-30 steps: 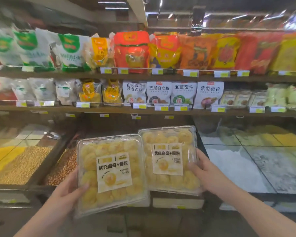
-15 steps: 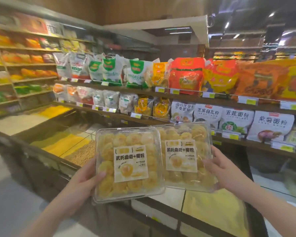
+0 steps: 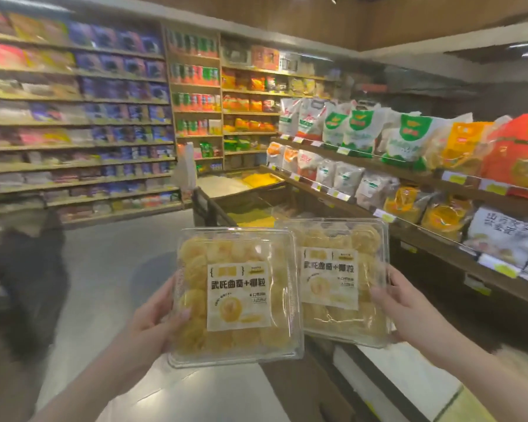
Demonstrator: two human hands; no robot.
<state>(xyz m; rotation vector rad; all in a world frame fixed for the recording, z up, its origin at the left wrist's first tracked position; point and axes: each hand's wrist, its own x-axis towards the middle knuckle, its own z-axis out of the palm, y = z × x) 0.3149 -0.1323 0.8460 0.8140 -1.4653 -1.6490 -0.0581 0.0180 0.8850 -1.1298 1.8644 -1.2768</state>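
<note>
Two clear cookie boxes held up side by side in a shop aisle.

My left hand (image 3: 153,324) gripped the left cookie box (image 3: 238,296) by its outer edge, thumb on the lid; my right hand (image 3: 409,312) gripped the right cookie box (image 3: 333,281) likewise. Both were held in the air near the grain bins (image 3: 241,184), the left overlapping the right. I judged them light, thin-walled, slippery and easily crushed, best held level by the rims. My fingers behind the boxes were hidden; the labels' small print was unreadable.
</note>
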